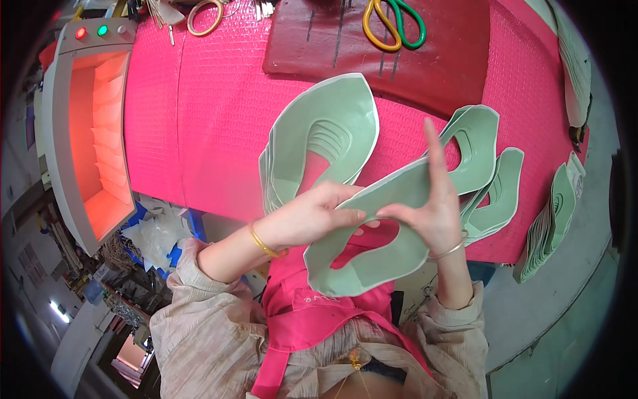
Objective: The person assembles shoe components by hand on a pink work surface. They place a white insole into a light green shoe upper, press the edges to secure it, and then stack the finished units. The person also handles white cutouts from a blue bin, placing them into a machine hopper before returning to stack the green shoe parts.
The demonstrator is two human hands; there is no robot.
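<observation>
A pale green shoe upper (392, 188) with a curved opening is held in front of my body. My left hand (316, 214), a gold bangle at its wrist, pinches its edge with the thumb on top; some fingertips show through the opening. My right hand (433, 206) lies against the same piece, thumb and forefinger stretched wide apart. Its other fingers are hidden, and its thumb tip comes close to my left thumb. Beyond my left hand stands a nested stack of green uppers (332, 110). More green uppers (480, 130) lie just past my right hand.
A pink textured mat (212, 120) covers the table. On a dark red pad (438, 60) lie scissors with yellow and green handles (392, 25). A box-shaped machine (63, 133) with an orange-lit opening stands at left. Another stack of uppers (551, 223) sits near the right edge.
</observation>
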